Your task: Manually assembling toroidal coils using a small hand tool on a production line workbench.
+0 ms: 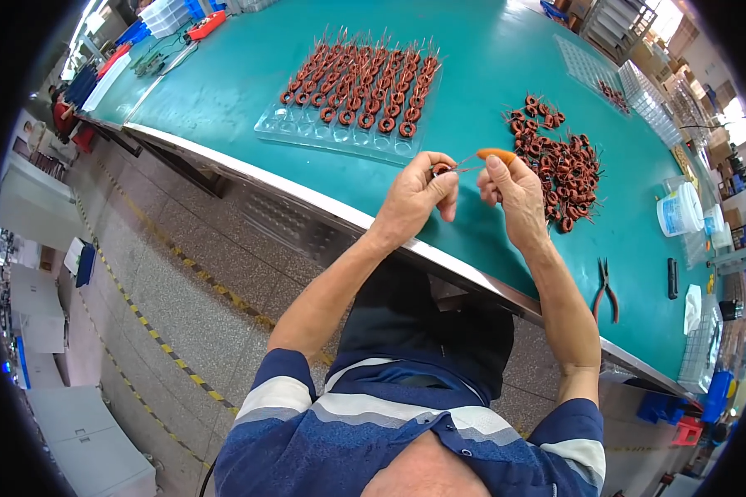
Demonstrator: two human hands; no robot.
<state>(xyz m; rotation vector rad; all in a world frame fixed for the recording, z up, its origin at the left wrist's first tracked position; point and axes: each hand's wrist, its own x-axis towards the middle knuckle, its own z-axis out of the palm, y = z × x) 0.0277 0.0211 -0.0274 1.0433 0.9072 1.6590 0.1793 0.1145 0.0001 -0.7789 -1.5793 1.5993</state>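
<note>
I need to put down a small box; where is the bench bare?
On the teal bench, the wide patch between the coil tray and the coil heap is bare. A smaller gap separates the heap from the pliers. It is crowded at the heap itself and along the right edge, around the white tub.

Green bench (215, 91); clear coil tray (294, 123), loose coil heap (565, 170), pliers (605, 285) atop

white tub (676, 209), grey cabinet (95, 447), yellow-black floor tape (197, 379)
</note>
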